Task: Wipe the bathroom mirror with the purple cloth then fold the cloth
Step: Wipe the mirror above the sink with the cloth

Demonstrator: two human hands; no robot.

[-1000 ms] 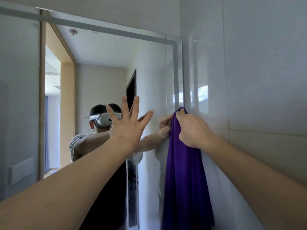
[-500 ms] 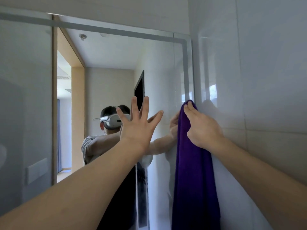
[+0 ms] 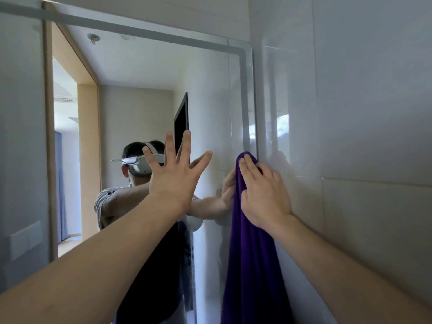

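I take the mirror [image 3: 145, 73] as landmark: my left hand [image 3: 174, 177] lies before its middle, my right hand [image 3: 264, 195] presses the cloth [image 3: 250, 265] at its right edge, beside the tiled wall [image 3: 374, 113].

Plain purple cloth [image 3: 251, 265]; pale grey-framed mirror [image 3: 210, 90]; glossy white tiled wall [image 3: 374, 113].

Mirror [image 3: 205, 94]: glass, smooth and highly reflective, edged with a matt frosted band [image 3: 243, 97].
Cloth [image 3: 252, 265]: purple fabric, soft, matt, falling in loose folds.
Wall tiles [image 3: 374, 113]: pale, smooth, glossy, showing faint reflections.
Door frame [image 3: 87, 160], seen reflected: light wood, matt.
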